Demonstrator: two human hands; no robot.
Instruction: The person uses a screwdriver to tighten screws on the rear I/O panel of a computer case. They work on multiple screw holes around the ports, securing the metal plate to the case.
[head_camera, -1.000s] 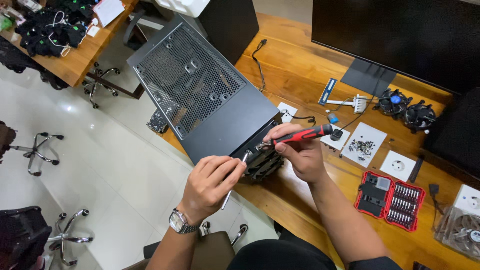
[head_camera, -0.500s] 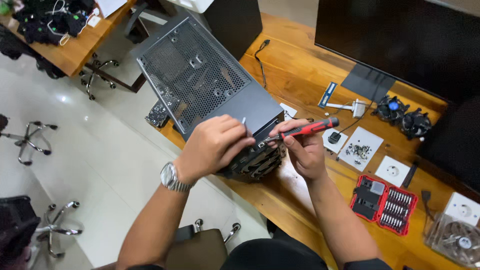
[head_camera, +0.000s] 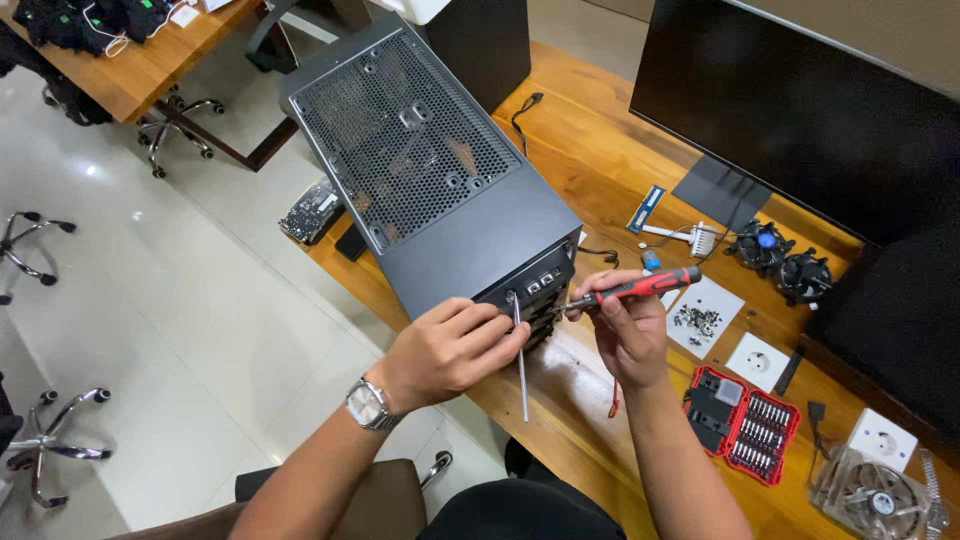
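Note:
A dark grey computer case (head_camera: 440, 190) lies on its side on the wooden desk (head_camera: 600, 150), its perforated panel facing up. My left hand (head_camera: 450, 350), a watch on the wrist, rests against the case's near end and pinches a thin metal strip (head_camera: 520, 365) that hangs down from it. My right hand (head_camera: 625, 330) grips a red-and-black screwdriver (head_camera: 630, 290), whose tip points at the near end panel of the case beside the strip.
A red case of screwdriver bits (head_camera: 745, 420) lies open right of my right arm. White sheets with screws (head_camera: 700, 318), two cooler fans (head_camera: 780, 262), a memory stick (head_camera: 648, 208) and a large dark monitor (head_camera: 800, 110) sit behind. Office chairs (head_camera: 60, 430) stand on the white floor at left.
My left hand slid from on top of the case's near corner down to its end face and now pinches the metal strip. The view has shifted closer.

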